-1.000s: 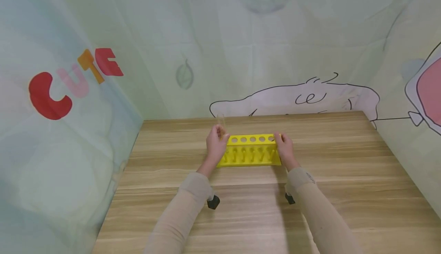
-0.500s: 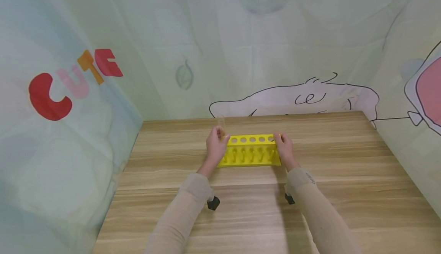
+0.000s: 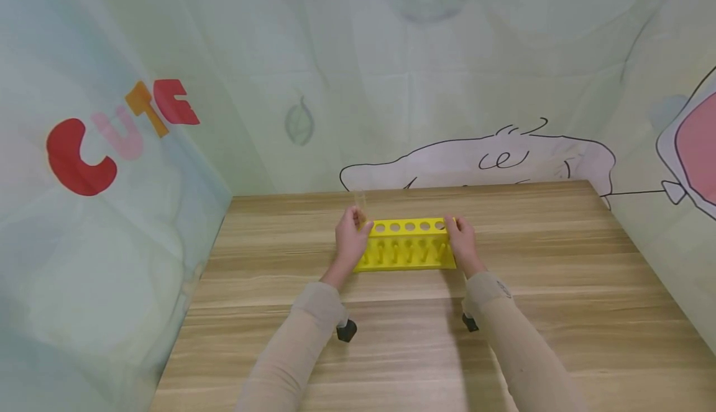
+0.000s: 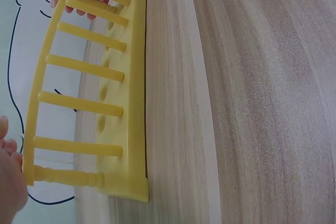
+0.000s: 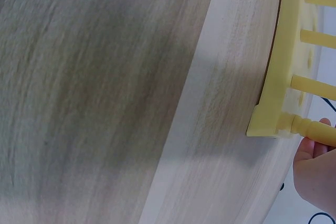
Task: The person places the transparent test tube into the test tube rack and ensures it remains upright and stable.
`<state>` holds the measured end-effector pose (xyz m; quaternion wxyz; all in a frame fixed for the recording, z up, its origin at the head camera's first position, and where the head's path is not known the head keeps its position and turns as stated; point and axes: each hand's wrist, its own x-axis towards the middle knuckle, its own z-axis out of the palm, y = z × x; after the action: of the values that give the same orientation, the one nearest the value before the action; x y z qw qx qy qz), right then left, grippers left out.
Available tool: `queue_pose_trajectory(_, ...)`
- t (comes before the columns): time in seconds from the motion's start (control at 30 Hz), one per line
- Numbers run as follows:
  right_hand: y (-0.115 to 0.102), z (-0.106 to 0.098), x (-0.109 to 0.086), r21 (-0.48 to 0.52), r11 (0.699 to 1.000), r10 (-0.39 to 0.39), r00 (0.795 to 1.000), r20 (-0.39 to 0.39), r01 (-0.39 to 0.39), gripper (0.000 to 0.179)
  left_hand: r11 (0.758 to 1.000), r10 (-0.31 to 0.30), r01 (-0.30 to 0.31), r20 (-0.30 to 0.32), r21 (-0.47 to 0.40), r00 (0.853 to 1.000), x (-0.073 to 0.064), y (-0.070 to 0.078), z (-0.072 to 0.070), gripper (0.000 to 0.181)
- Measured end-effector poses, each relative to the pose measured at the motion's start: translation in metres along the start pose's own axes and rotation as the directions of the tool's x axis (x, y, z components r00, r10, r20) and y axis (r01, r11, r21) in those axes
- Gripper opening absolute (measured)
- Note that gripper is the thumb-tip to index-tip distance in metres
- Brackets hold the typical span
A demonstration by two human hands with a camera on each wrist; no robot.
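A yellow test tube rack stands upright on the table, with a row of round holes along its top and a row of pegs behind. At its left end my left hand pinches a clear test tube, whose upper part rises above the fingers. The hand hides the tube's lower part, so whether it sits in a hole I cannot tell. My right hand grips the rack's right end; in the right wrist view that hand is beside the end post. The left wrist view shows the rack's pegs but no tube.
The wood-grain table extends around the rack on all sides. A printed cloth backdrop hangs behind the table and along its sides. Black wrist devices sit below both cuffs.
The test tube and the fingers of my left hand have come down very slightly. The rack and my right hand stay in place.
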<state>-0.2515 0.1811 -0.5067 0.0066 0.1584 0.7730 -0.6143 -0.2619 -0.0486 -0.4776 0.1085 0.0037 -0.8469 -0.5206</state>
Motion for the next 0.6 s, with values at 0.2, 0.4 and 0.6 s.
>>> queue_pose_trajectory(0.2, 0.0003, -0.0001, 0.0003, 0.001, 1.0, -0.01, 1.0, -0.014, 0.01, 0.049, 1.0, 0.0, 0.0, 0.001, 0.006, 1.0, -0.0001, -0.0003, -0.0001, 0.023)
queue_pose_trajectory(0.4, 0.0008, 0.001, 0.0008, 0.007, 1.0, -0.011, 1.0, -0.021, 0.011, 0.047, 1.0, -0.003, 0.003, 0.001, 0.001, 1.0, 0.0002, -0.0005, -0.0002, 0.023)
queue_pose_trajectory(0.6, 0.0015, 0.0012, 0.0017, 0.015, 1.0, -0.007, 1.0, -0.02, 0.007, 0.047, 1.0, 0.001, -0.001, -0.003, 0.002, 1.0, 0.0005, -0.0013, -0.0003, 0.024)
